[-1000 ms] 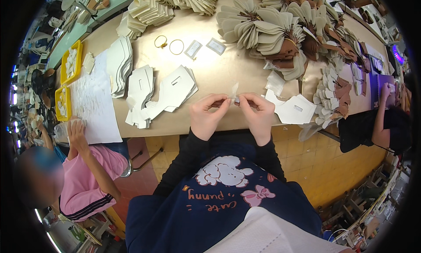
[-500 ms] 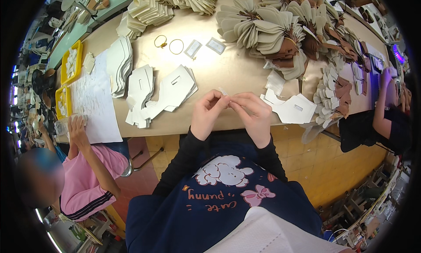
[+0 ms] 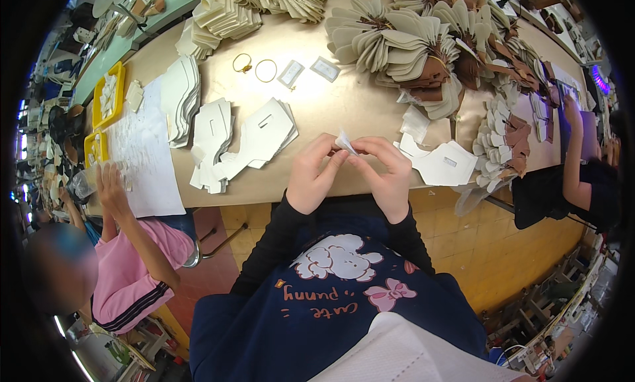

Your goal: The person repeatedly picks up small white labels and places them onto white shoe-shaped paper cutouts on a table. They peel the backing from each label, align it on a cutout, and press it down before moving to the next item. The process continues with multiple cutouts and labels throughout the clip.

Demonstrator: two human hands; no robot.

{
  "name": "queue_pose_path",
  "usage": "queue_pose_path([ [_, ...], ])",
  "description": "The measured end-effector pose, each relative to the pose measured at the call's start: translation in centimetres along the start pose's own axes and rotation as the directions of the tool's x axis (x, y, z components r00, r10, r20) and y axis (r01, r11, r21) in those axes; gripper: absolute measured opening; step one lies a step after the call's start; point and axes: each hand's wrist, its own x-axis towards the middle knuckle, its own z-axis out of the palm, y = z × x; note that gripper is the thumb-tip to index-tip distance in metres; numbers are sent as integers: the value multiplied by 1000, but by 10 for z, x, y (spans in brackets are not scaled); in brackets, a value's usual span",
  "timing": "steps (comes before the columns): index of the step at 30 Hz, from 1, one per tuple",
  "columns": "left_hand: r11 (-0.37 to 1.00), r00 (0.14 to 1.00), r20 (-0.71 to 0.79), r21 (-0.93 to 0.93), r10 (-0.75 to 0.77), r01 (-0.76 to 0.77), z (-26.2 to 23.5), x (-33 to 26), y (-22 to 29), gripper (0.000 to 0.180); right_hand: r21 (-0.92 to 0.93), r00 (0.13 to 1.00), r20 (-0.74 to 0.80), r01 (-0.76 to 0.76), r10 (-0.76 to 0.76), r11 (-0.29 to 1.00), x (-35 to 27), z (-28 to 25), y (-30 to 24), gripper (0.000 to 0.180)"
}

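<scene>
Between my two hands, above the table's front edge, is a small whitish, thin, bent piece (image 3: 344,142); its exact kind is unclear. My left hand (image 3: 313,173) pinches it from one side with thumb and forefinger. My right hand (image 3: 383,173) pinches it from the other. Right of my hands lies a white flat cut piece with a slot (image 3: 447,162). To the left are stacked white cut pieces with slots (image 3: 267,127) and another such stack (image 3: 213,136). Farther back lie two small pale rectangular pieces, one (image 3: 290,73) beside the other (image 3: 325,69).
Bundles of beige and brown pieces (image 3: 423,41) fill the back right. Cream stacks (image 3: 225,21) stand at the back left. Two rings (image 3: 266,70) lie mid-table. Yellow trays (image 3: 120,84) and a paper sheet (image 3: 149,164) are left, near a co-worker in pink (image 3: 142,266). Another person (image 3: 555,200) works right.
The whitish piece now sticks up between my fingertips, with its folded sides showing. My fingers have shifted slightly around it. The co-worker's hands on the left have moved a little.
</scene>
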Motion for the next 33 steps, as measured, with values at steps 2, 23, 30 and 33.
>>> queue_pose_path([
  [2, 997, 1000, -8, 80, 14, -13, 1, -2, 6, 10, -121, 998, -14, 59, -61, 991, -1, 3, 1, 14],
  [23, 999, 997, -74, 34, -27, 29, 18, -5, 8, 11, -154, 967, -164, 171, -196, 973, -4, 23, 11, 3],
  [30, 993, 990, -115, 100, 79, -67, 35, -7, 8, 10, -185, 953, -285, 47, -100, 982, -15, 26, 26, 6],
  [33, 985, 985, -126, 139, 119, -101, 36, -14, 10, 13, -65, 899, -426, -138, 97, 988, -2, 12, 36, 12],
])
